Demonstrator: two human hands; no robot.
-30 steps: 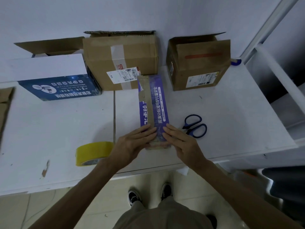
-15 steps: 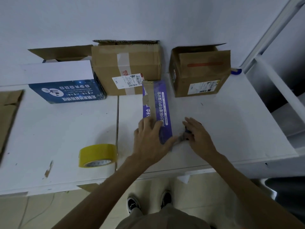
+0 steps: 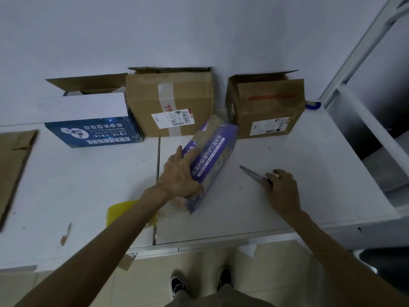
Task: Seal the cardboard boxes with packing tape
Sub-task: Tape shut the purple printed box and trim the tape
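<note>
Head view: the left hand (image 3: 179,176) grasps the purple box (image 3: 212,156) at its near end, fingers along its left side and thumb round the end. The box lies slantwise in the middle of the worktop (image 3: 321,165), its far end just beside the open brown box (image 3: 267,107) at the back edge. The right hand (image 3: 282,187) is curled over the handles of the scissors (image 3: 252,173), whose closed blades point toward the purple box. The yellow tape roll (image 3: 120,210) sits near the front edge, partly hidden under the left forearm.
</note>
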